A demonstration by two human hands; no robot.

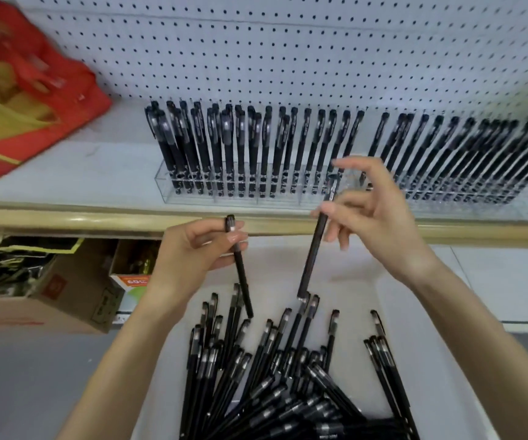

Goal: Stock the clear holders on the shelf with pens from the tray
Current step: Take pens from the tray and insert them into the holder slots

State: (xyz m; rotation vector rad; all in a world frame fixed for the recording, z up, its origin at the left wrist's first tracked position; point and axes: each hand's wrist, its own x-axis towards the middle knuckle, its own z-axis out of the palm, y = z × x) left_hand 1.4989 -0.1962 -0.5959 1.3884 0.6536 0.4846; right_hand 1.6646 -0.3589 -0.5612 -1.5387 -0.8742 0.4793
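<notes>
At the pegboard shelf (pixel 97 173), left hand (pixel 189 252) pinches a pen (pixel 240 268), right hand (pixel 373 223) another pen (pixel 311 258).

Under the shelf (pixel 97 215), a small orange-and-white box (pixel 134 282) shows the number 60 in white; the mark after it is too blurred to read. The cardboard box (pixel 75 300) beside it bears a red square stamp, illegible. Silver lettering runs along the pens (pixel 306 131) on the shelf, also unreadable.
</notes>
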